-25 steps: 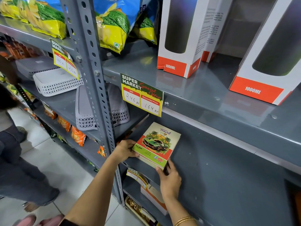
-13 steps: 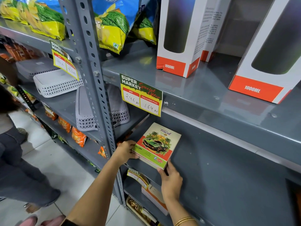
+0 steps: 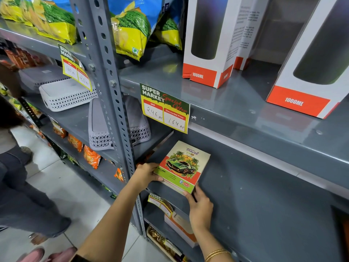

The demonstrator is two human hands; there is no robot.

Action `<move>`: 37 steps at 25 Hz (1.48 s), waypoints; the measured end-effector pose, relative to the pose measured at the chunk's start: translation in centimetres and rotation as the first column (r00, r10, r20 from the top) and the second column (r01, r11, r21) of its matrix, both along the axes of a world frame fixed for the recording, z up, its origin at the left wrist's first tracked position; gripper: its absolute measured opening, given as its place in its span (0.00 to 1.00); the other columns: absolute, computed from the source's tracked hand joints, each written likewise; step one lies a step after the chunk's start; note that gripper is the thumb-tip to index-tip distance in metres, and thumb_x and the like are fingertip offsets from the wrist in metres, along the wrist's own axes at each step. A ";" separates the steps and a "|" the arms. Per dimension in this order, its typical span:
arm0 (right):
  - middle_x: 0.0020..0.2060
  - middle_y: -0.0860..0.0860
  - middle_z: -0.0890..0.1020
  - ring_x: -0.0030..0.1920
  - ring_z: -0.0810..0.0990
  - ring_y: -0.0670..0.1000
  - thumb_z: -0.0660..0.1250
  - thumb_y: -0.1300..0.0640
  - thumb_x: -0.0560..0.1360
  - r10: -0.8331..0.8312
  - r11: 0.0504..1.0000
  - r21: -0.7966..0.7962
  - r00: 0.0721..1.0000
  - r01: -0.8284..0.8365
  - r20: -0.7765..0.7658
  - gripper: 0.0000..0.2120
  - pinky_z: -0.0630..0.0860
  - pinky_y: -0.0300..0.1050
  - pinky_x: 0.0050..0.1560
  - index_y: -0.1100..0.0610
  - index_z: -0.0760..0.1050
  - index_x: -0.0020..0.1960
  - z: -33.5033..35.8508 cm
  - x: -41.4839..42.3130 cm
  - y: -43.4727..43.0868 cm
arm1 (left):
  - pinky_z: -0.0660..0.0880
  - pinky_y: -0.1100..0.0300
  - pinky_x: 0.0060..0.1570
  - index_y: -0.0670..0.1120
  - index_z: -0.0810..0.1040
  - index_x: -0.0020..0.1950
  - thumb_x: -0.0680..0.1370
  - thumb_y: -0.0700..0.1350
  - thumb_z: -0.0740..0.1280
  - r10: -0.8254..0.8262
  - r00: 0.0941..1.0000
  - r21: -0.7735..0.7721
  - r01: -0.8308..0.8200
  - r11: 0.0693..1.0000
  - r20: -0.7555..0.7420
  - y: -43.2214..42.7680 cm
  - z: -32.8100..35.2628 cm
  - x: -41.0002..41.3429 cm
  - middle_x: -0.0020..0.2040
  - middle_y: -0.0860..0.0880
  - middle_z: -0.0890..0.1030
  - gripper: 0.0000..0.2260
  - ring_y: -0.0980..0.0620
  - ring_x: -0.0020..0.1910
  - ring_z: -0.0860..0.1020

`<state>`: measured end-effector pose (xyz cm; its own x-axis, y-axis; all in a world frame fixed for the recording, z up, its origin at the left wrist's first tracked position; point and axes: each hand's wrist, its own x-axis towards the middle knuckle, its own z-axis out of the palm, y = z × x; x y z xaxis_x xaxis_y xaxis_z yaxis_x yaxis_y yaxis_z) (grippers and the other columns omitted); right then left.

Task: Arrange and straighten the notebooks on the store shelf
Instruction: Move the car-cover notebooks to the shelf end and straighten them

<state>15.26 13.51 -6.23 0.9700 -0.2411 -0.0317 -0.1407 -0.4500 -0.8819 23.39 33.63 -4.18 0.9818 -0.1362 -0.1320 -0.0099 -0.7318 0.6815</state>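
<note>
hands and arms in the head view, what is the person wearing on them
Both forearms are bare, with no sleeves in view. The right hand has a thin gold-coloured bangle at the wrist. The left hand shows no rings; near the frame's bottom edge a dark band crosses that arm, though what it is cannot be told. No gloves, and the fingers look plain.

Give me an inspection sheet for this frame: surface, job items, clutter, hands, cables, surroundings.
Surface: grey metal shelf, mostly bare right of the stack.
Job's things: notebook stack, car cover on top, lying flat at the shelf's left end.
Clutter: price tag above; two 1000ML boxes and snack bags on the upper shelf.
Hands: left hand on the stack's left edge; right hand at its near corner.
Cables: nothing seen.
Surroundings: baskets on the neighbouring bay; another person's legs on the tiled floor.
</note>
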 end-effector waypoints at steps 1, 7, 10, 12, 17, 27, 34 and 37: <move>0.52 0.50 0.84 0.53 0.81 0.47 0.69 0.57 0.72 -0.001 1.000 0.003 1.000 0.001 0.001 0.20 0.69 0.26 0.40 0.54 0.74 0.64 0.0 0.0 0.0 | 0.70 0.62 0.56 0.43 0.76 0.61 0.71 0.44 0.73 -0.004 1.000 0.017 0.004 1.000 0.008 -0.1 0.1 -0.1 0.55 0.46 0.82 0.20 0.52 0.53 0.77; 0.52 0.51 0.85 0.53 0.82 0.48 0.69 0.57 0.72 -0.007 1.000 0.003 1.000 0.007 0.003 0.20 0.69 0.25 0.39 0.55 0.74 0.64 -0.1 0.0 0.2 | 0.71 0.59 0.57 0.45 0.76 0.61 0.71 0.43 0.72 -0.036 0.999 0.074 0.034 0.997 0.033 0.0 0.0 0.0 0.54 0.48 0.83 0.19 0.51 0.53 0.77; 0.51 0.51 0.84 0.50 0.80 0.44 0.69 0.56 0.72 -0.003 1.000 -0.006 1.000 0.004 0.009 0.21 0.70 0.25 0.38 0.55 0.74 0.64 -0.1 -0.1 0.2 | 0.71 0.57 0.58 0.44 0.75 0.61 0.71 0.44 0.72 -0.031 0.999 0.104 0.026 0.994 0.040 0.1 -0.3 0.2 0.54 0.47 0.82 0.19 0.50 0.54 0.77; 0.52 0.52 0.84 0.52 0.81 0.46 0.70 0.58 0.71 -0.010 1.000 0.002 1.000 0.010 0.006 0.21 0.72 0.30 0.42 0.56 0.74 0.64 -0.1 0.0 0.3 | 0.72 0.55 0.59 0.44 0.75 0.62 0.71 0.44 0.72 -0.019 0.999 0.122 0.014 0.992 0.038 0.1 -0.4 0.2 0.55 0.46 0.82 0.20 0.47 0.55 0.77; 0.52 0.52 0.84 0.53 0.82 0.51 0.70 0.61 0.71 -0.037 0.999 -0.024 0.999 0.037 0.025 0.21 0.77 0.39 0.47 0.56 0.74 0.64 -0.6 0.0 0.4 | 0.70 0.54 0.58 0.44 0.74 0.63 0.71 0.47 0.72 0.011 0.999 0.161 -0.017 0.987 0.041 -0.1 -0.3 0.2 0.57 0.45 0.81 0.21 0.45 0.58 0.76; 0.53 0.53 0.84 0.54 0.82 0.52 0.72 0.63 0.69 -0.053 0.996 -0.068 0.998 0.055 0.032 0.25 0.80 0.46 0.49 0.54 0.72 0.65 -0.9 0.0 0.7 | 0.75 0.57 0.56 0.50 0.66 0.68 0.74 0.36 0.66 0.101 0.995 0.138 -0.100 0.985 -0.003 -0.8 -0.4 -0.7 0.52 0.45 0.82 0.24 0.54 0.46 0.78; 0.52 0.53 0.84 0.53 0.83 0.51 0.71 0.63 0.70 -0.054 0.997 -0.053 0.998 0.056 0.038 0.24 0.77 0.38 0.45 0.56 0.73 0.65 -1.3 0.0 0.7 | 0.74 0.60 0.55 0.47 0.69 0.64 0.74 0.37 0.67 0.117 0.993 0.097 -0.120 0.988 0.028 -0.8 -0.9 -0.6 0.51 0.47 0.83 0.20 0.54 0.47 0.81; 0.52 0.53 0.84 0.52 0.83 0.51 0.71 0.62 0.70 -0.058 0.996 -0.059 0.997 0.061 0.049 0.22 0.75 0.36 0.43 0.57 0.74 0.64 -1.1 0.1 0.8 | 0.70 0.64 0.52 0.45 0.71 0.63 0.72 0.38 0.70 0.100 0.995 0.091 -0.101 0.991 0.016 -0.8 -0.7 -0.5 0.53 0.46 0.83 0.20 0.52 0.50 0.79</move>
